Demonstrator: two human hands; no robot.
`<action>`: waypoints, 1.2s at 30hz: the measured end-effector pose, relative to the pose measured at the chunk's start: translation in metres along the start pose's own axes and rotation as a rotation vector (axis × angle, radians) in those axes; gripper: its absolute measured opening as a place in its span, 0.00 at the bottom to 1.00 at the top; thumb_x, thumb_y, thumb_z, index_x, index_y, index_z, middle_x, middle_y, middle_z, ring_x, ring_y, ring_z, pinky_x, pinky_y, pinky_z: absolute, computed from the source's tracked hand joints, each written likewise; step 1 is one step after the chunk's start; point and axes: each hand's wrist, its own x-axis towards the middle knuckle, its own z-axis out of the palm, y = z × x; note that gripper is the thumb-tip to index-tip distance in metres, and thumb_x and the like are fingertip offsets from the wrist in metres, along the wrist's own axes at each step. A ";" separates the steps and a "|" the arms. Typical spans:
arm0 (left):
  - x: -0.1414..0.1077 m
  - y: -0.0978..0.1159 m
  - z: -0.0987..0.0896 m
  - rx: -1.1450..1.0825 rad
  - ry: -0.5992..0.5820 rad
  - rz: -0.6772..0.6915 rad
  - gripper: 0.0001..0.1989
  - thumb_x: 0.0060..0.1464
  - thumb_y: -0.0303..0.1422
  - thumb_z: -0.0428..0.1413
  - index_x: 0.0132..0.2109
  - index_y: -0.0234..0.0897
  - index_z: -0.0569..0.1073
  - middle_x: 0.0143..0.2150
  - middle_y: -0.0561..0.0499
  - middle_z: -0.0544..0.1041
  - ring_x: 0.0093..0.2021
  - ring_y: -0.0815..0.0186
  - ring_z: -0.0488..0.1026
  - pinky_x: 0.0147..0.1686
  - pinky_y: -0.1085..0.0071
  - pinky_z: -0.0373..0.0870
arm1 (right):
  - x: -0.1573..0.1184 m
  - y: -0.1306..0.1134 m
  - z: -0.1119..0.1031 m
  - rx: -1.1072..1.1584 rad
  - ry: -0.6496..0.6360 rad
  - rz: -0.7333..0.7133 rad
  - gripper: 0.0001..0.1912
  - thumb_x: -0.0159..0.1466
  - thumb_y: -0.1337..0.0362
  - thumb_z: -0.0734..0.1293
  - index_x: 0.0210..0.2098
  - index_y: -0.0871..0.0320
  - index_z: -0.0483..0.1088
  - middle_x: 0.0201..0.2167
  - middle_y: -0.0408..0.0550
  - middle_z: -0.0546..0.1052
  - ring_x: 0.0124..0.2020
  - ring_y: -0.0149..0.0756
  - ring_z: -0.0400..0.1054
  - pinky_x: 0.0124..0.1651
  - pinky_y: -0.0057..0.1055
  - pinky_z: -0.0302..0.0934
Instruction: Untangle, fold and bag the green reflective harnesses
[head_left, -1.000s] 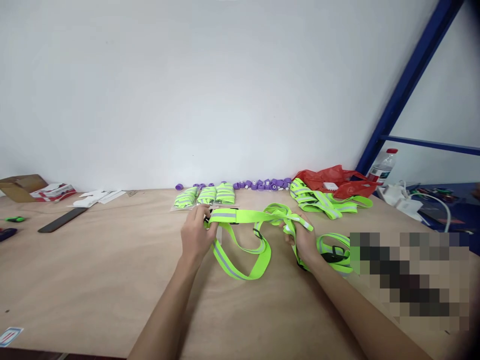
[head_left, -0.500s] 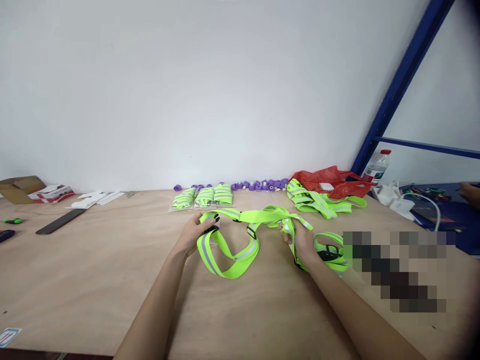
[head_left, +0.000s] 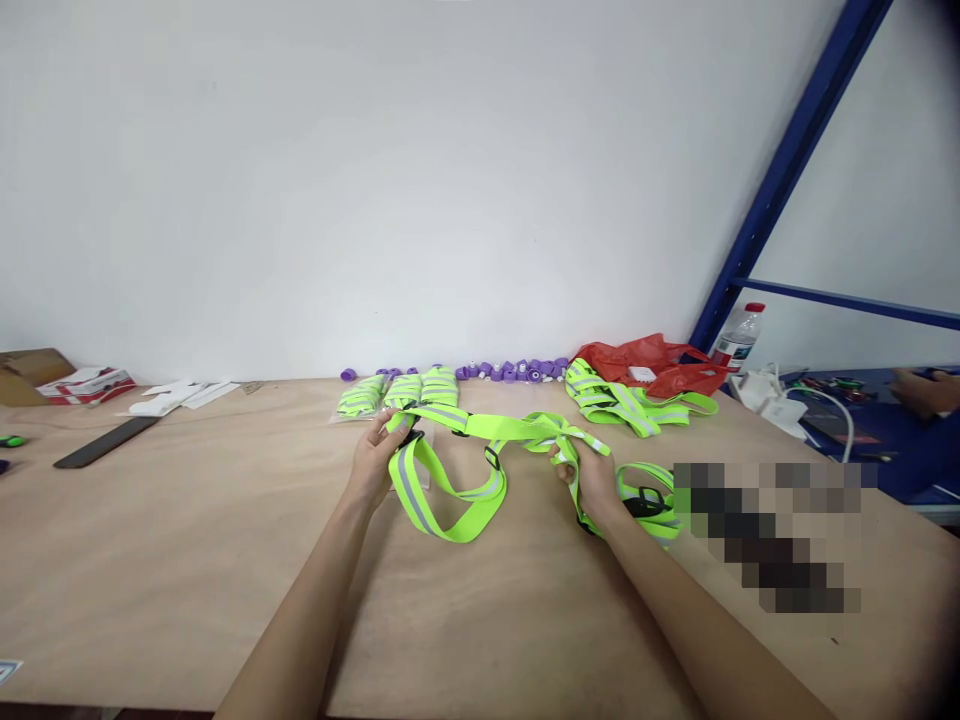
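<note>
A neon yellow-green reflective strap vest (head_left: 510, 429) with grey stripes and black buckles stretches between my two hands above the wooden table. My left hand (head_left: 371, 458) pinches one end beside a black buckle, and a loop of strap hangs below it. Gathered strap sits in the closed fingers of my right hand (head_left: 594, 482), with a short free end sticking out over them. Just right of that hand lies another bundle of the same strap (head_left: 649, 470) with a black clip, partly hidden by my wrist. Behind my left hand, folded vests (head_left: 439, 388) lie in clear bags.
Purple caps (head_left: 510, 373) line the wall. Back right, more green straps (head_left: 645, 412) lie by a red plastic bag (head_left: 675, 365) and a bottle (head_left: 739, 338). On the left are a dark flat bar (head_left: 105, 443) and a cardboard box (head_left: 34, 378). Another person's hand (head_left: 926, 390) shows far right.
The view has shifted slightly, so most things sit a little further left. Near my left hand the strap's end and buckle are turned a little differently. Both hands keep their hold.
</note>
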 end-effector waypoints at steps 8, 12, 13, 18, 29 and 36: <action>-0.004 0.008 0.005 -0.055 0.013 0.006 0.32 0.38 0.37 0.73 0.50 0.37 0.72 0.35 0.51 0.81 0.34 0.64 0.80 0.36 0.71 0.75 | 0.006 0.005 -0.003 0.100 -0.066 0.010 0.15 0.48 0.59 0.72 0.34 0.56 0.70 0.19 0.40 0.75 0.14 0.27 0.59 0.16 0.23 0.50; -0.005 0.003 0.004 -0.044 -0.037 -0.034 0.29 0.40 0.37 0.72 0.50 0.39 0.73 0.37 0.51 0.82 0.35 0.63 0.80 0.37 0.69 0.75 | 0.007 0.007 -0.005 0.090 -0.046 0.038 0.14 0.48 0.59 0.73 0.32 0.57 0.71 0.19 0.43 0.75 0.15 0.27 0.59 0.16 0.24 0.48; -0.005 0.001 0.004 -0.030 -0.048 -0.044 0.27 0.41 0.37 0.71 0.48 0.37 0.75 0.38 0.49 0.82 0.36 0.63 0.80 0.38 0.70 0.75 | 0.007 0.007 -0.005 0.084 -0.040 0.048 0.14 0.47 0.58 0.73 0.31 0.57 0.71 0.19 0.43 0.76 0.15 0.27 0.59 0.16 0.24 0.49; 0.000 -0.001 0.002 -0.046 -0.040 -0.051 0.23 0.48 0.45 0.66 0.46 0.32 0.80 0.49 0.40 0.81 0.44 0.57 0.79 0.41 0.66 0.76 | 0.007 0.008 -0.006 0.072 -0.034 0.037 0.13 0.48 0.59 0.73 0.31 0.57 0.71 0.19 0.42 0.74 0.15 0.27 0.59 0.16 0.24 0.48; -0.005 0.000 -0.005 0.561 -0.292 -0.056 0.21 0.47 0.45 0.66 0.44 0.35 0.81 0.43 0.43 0.82 0.39 0.59 0.78 0.39 0.63 0.74 | 0.010 0.011 -0.008 0.117 -0.008 0.016 0.09 0.45 0.63 0.71 0.24 0.56 0.66 0.16 0.36 0.68 0.13 0.25 0.56 0.15 0.24 0.49; -0.014 0.000 -0.001 1.027 -0.568 0.077 0.13 0.51 0.41 0.61 0.41 0.41 0.83 0.41 0.48 0.82 0.38 0.61 0.76 0.38 0.68 0.70 | 0.008 0.008 -0.008 0.115 0.004 0.044 0.11 0.45 0.62 0.71 0.20 0.55 0.63 0.14 0.36 0.66 0.14 0.25 0.56 0.15 0.24 0.50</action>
